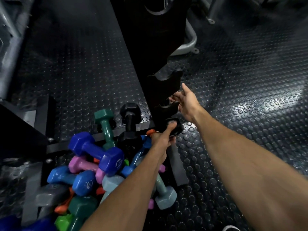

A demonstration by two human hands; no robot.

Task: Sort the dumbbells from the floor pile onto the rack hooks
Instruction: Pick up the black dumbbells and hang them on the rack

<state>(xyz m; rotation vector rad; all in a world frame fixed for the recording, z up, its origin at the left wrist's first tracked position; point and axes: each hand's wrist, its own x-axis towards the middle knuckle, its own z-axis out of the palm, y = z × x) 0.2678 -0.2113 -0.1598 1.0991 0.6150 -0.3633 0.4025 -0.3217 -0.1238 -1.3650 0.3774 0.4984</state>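
1 head-worn wide-angle camera looks steeply down and forward from close above at the studded floor (233, 80), both forearms reaching in from the bottom edge.

floor (241, 67): dark rubber, round studs, glare patch at right
frame (191, 39): grey metal tube, bolted foot, top centre
left edge: blurred grey machine (10, 30)
light: dim

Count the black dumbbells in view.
2, though some may be hidden: one black hex dumbbell atop the pile beside the rack post; another black dumbbell gripped in the left hand.
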